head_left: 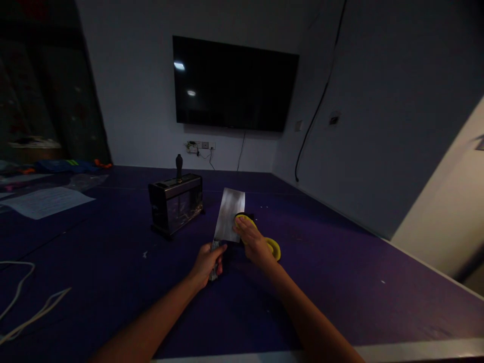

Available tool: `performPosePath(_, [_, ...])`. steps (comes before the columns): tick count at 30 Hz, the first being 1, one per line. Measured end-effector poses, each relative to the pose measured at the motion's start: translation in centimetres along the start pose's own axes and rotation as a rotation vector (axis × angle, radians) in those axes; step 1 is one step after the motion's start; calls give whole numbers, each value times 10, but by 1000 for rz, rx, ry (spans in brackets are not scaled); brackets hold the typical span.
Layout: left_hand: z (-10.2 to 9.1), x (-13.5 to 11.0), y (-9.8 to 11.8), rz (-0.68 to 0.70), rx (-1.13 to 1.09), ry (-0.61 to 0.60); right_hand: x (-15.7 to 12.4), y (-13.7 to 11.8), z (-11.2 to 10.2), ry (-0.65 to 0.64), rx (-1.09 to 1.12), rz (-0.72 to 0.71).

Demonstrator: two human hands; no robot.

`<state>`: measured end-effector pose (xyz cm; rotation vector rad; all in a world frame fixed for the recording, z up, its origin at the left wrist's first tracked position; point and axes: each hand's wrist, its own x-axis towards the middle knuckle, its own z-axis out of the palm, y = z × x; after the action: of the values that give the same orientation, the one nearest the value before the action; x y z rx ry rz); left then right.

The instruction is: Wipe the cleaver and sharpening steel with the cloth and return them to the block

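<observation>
My left hand (209,259) is closed around the handle of a cleaver (230,214), whose broad grey blade points away from me. My right hand (252,239) is closed over a yellow and black tool (274,248) beside the blade's right edge. One rounded yellow part of it shows by my fingertips and another yellow loop sticks out right of my wrist. The tool's middle is hidden under the hand, so its kind is unclear. Fingertips and blade edge look very close; whether they touch I cannot tell.
A dark knife block (176,204) with one black handle (179,165) upright in it stands left of the cleaver on the purple table (340,287). Papers (49,201) and clear plastic lie at far left, white cables (36,315) at near left. A wall-mounted television (234,85) hangs behind.
</observation>
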<state>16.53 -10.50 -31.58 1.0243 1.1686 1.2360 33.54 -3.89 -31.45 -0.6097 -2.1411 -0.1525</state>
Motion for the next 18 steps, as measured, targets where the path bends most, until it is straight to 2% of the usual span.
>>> performPosePath(7, [-5, 8, -2, 10, -61, 91, 1, -16, 10, -123, 68, -82])
performPosePath(11, [-9, 10, -1, 16, -76, 87, 2, -26, 11, -179, 79, -49])
performPosePath(18, [-8, 2, 2, 16, 92, -42, 1, -9, 1, -71, -11, 17])
